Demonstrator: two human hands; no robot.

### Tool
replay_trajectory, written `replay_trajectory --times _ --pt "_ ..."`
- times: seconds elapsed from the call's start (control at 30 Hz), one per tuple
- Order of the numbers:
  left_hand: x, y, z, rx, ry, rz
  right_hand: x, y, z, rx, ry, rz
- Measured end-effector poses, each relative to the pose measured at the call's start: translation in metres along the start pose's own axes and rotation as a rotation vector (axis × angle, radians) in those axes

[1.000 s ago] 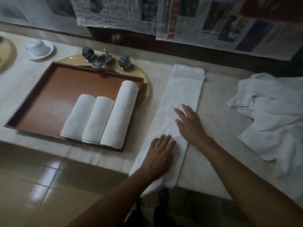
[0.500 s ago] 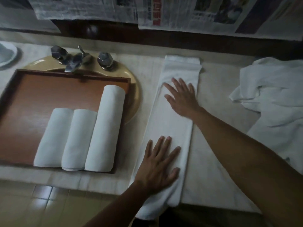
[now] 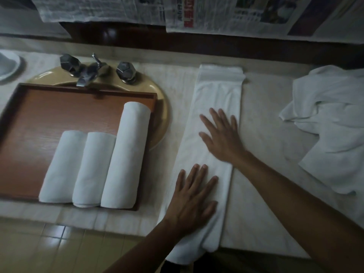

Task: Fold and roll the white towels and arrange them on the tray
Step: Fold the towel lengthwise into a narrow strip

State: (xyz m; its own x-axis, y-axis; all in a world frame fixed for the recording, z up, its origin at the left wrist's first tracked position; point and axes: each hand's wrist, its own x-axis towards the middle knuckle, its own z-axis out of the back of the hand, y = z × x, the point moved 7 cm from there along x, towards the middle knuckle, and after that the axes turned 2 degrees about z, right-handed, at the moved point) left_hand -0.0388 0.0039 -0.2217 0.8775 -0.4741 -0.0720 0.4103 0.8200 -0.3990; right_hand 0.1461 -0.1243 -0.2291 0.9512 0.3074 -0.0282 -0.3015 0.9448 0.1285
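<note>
W/ your left hand (image 3: 194,200) & right hand (image 3: 222,138) flat, fingers (image 3: 198,174) spread, on the long folded white towel (image 3: 216,91), press creases out b4 rolling.

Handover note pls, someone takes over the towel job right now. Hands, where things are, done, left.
Left hand: open, flat on the near end of the folded towel strip, which hangs over the counter edge.
Right hand: open, flat on the same strip, further up.
Tray: three rolled towels lie side by side at its right end; the rightmost is the longest.
Done: three rolls on the tray, a fourth towel folded into a strip.
Left: roll the strip, place it on the tray, then work through the loose white pile on the right.
</note>
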Motion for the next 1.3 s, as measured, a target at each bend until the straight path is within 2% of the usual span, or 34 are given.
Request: replay_trajectory --times 0.2,0.3,0.37,0.43,0.57,0.7,0.8,0.9,1.07,1.1,1.17,1.23,1.3 --pt "-0.001 -0.005 -0.006 0.036 0.033 -0.051 0.089 -0.045 0.026 -0.028 -0.069 0.044" --pt "-0.003 -0.006 -0.008 0.041 0.05 -0.039 0.065 -0.018 0.029 0.054 -0.158 0.087" --pt "-0.004 -0.008 -0.007 0.033 0.05 -0.046 0.022 0.02 0.015 0.124 -0.078 0.2" --pt "-0.004 -0.008 -0.005 0.038 0.055 -0.047 -0.006 0.035 0.0 0.067 0.041 0.29" --pt "-0.003 -0.006 -0.006 0.054 0.065 -0.039 0.045 -0.007 0.004 -0.021 0.04 0.13" --pt "0.0 -0.006 -0.006 0.034 0.041 -0.042 0.108 -0.049 0.013 0.035 0.083 -0.038" --pt "0.001 -0.005 -0.007 0.022 0.032 -0.035 0.118 -0.05 0.015 0.107 0.141 -0.134" --pt "0.001 -0.003 -0.007 0.045 0.054 -0.025 0.068 -0.026 0.017 0.198 0.063 -0.174" --pt "0.003 -0.004 -0.009 0.059 0.072 -0.028 -0.123 0.006 0.021 0.435 -0.303 -0.328" --pt "0.003 -0.003 -0.01 0.076 0.066 -0.027 -0.158 0.017 0.016 0.441 -0.305 -0.362" --pt "0.002 -0.002 -0.011 0.096 0.047 -0.032 -0.209 0.043 0.003 0.313 -0.203 -0.375" --pt "0.0 -0.003 -0.009 0.074 0.03 -0.051 -0.238 0.057 -0.012 0.12 -0.08 -0.338" --pt "0.001 -0.003 -0.009 0.058 0.03 -0.063 -0.247 0.05 -0.021 0.03 -0.012 -0.361"
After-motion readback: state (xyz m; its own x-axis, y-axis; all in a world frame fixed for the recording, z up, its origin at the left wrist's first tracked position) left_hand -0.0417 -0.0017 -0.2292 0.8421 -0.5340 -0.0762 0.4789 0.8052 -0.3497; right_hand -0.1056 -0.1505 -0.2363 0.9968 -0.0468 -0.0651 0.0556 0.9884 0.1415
